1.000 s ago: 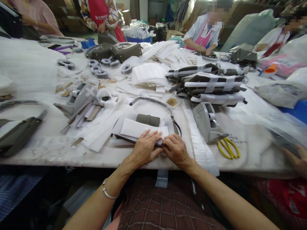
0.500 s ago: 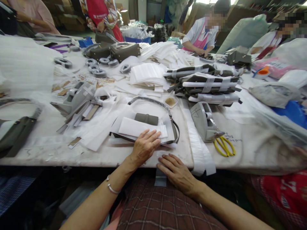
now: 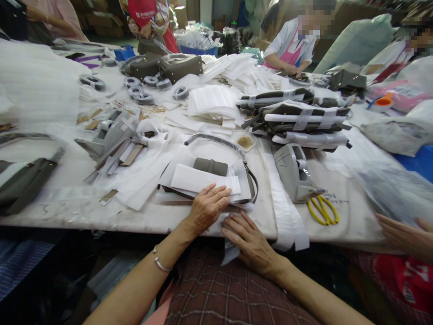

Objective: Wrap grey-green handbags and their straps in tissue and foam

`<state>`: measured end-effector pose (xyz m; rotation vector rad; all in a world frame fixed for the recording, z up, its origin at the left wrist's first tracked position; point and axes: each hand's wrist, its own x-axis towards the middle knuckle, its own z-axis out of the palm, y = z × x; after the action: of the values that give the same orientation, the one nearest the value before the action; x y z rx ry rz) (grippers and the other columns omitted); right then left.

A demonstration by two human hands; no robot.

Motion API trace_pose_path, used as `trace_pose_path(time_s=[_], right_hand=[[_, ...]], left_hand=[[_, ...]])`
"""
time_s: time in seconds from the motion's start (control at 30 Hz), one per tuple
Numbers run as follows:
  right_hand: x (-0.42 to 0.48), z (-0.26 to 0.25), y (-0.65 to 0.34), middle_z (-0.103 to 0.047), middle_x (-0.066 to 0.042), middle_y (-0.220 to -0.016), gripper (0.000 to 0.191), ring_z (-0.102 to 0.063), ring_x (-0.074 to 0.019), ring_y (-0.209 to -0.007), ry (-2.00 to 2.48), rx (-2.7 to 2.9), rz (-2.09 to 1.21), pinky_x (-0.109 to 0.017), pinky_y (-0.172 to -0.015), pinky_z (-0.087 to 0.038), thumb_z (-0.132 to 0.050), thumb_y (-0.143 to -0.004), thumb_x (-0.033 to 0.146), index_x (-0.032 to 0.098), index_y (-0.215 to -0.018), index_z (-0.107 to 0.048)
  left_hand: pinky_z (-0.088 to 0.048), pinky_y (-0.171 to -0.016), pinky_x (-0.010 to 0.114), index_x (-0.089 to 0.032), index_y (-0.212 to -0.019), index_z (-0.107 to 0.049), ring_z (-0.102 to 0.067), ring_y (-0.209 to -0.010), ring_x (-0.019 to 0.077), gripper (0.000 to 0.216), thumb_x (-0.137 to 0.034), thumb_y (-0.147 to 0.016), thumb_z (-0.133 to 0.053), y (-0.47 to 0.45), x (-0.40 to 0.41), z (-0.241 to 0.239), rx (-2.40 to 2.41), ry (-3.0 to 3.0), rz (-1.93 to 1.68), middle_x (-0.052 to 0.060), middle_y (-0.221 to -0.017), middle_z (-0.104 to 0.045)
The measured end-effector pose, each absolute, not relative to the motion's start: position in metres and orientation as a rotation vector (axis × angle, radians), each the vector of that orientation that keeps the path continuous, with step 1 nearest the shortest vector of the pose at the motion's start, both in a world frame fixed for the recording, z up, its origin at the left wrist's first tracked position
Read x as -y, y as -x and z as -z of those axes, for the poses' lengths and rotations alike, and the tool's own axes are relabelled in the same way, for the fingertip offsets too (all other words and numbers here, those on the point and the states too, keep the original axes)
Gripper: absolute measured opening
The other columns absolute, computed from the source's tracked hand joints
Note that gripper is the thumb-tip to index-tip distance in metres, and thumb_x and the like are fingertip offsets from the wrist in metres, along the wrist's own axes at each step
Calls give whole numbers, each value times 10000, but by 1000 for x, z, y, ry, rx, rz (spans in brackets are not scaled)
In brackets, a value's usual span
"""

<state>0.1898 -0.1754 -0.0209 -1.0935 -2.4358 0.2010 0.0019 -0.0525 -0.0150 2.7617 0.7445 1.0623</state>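
My left hand [image 3: 211,207] lies flat, fingers stretched out, on a folded white foam sheet [image 3: 186,177]. That sheet rests on a dark grey-green handbag [image 3: 252,187], whose wrapped strap [image 3: 216,139] arches behind it. A small grey-green rolled or folded piece [image 3: 210,166] sits just beyond the foam. At the table's front edge is my right hand [image 3: 248,239], fingers extended and close together, palm down. From under its fingers a strip of clear tape [image 3: 230,252] hangs over the edge; the right thumb is hidden.
To the right stand a grey tape dispenser [image 3: 291,174] and yellow-handled scissors [image 3: 323,211]. Wrapped bags [image 3: 301,119] are piled behind. Another dispenser [image 3: 113,131] lies left, near a second handbag [image 3: 29,180]. A co-worker's hand [image 3: 406,234] is at the right edge.
The tape strip under my right hand has swung from hanging straight to a slant. My left hand stays on the foam. A co-worker's hands have come in at the right.
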Motion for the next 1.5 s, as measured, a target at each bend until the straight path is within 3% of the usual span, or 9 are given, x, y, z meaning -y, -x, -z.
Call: trace_pose_path(time_s=[0.2, 0.3, 0.47, 0.6, 0.77, 0.9, 1.0, 1.17, 1.5], right_hand=[[164, 20, -192, -744, -74, -1088, 294, -655, -222, -1124, 1005, 2293, -211, -481, -1069, -473, -511, -928, 72, 195, -1150, -657], [157, 16, -179, -756, -76, -979, 324, -717, -182, -942, 1046, 2082, -330, -335, -882, -589, -463, -911, 40, 188, -1107, -675], [155, 14, -170, -765, -41, -857, 306, -731, -158, -752, 1130, 1937, -501, -242, -699, -594, -470, -885, 53, 204, -1010, -705], [151, 3, -178, -770, -33, -846, 257, -732, -158, -735, 1140, 1929, -526, -234, -683, -586, -517, -880, 82, 210, -994, -709], [126, -41, -188, -745, -52, -896, 342, -696, -162, -798, 1069, 2102, -352, -268, -721, -558, -423, -916, 51, 203, -1079, -683], [92, -60, -194, -720, -65, -889, 252, -634, -189, -807, 1160, 2248, -239, -313, -741, -503, -496, -940, 123, 211, -1059, -701], [64, -52, -199, -699, -41, -820, 164, -621, -181, -778, 1344, 2267, -349, -288, -711, -476, -589, -885, 126, 212, -918, -725], [35, -34, -204, -654, -2, -778, 108, -612, -152, -755, 1642, 2107, -635, -263, -715, -443, -678, -851, 212, 227, -757, -730], [30, -25, -203, -615, 28, -706, 177, -574, -149, -718, 1855, 1859, -669, -263, -674, -389, -694, -794, 303, 214, -665, -610]], left_hand=[[-387, -1147, 397, -176, -1039, -669, -553, -1287, 173, 200, -142, -962, -487, -1, 52, 14, -715, -2765, -1074, 67, -1215, -703], [-396, -1142, 397, -177, -1040, -670, -587, -1247, 166, 216, -142, -969, -469, -1, 52, 13, -705, -2753, -1092, 71, -1203, -708], [-428, -1111, 393, -169, -1023, -666, -637, -1173, 165, 210, -134, -969, -466, -1, 51, 12, -686, -2757, -1136, 70, -1175, -720], [-414, -1119, 386, -161, -1040, -652, -627, -1182, 158, 194, -115, -958, -482, -1, 50, 16, -653, -2782, -1150, 63, -1170, -720], [-391, -1135, 390, -169, -1077, -637, -611, -1191, 169, 226, -119, -952, -456, 4, 53, 12, -647, -2776, -1065, 64, -1136, -713], [-406, -1119, 415, -159, -1137, -611, -603, -1180, 212, 254, -229, -909, -521, 5, 57, -3, -686, -2647, -943, 91, -1125, -692], [-473, -1030, 408, -170, -980, -628, -650, -1004, 214, 166, -305, -893, -588, -3, 58, -8, -813, -2568, -991, 74, -989, -699], [-518, -762, 341, -191, -740, -561, -604, -748, 190, 180, -158, -909, -506, -22, 58, -2, -1148, -2523, -1024, 28, -734, -613], [-476, -746, 329, -214, -933, -579, -582, -762, 196, 66, -269, -926, -544, -23, 58, -9, -1136, -2638, -918, 20, -825, -611]])
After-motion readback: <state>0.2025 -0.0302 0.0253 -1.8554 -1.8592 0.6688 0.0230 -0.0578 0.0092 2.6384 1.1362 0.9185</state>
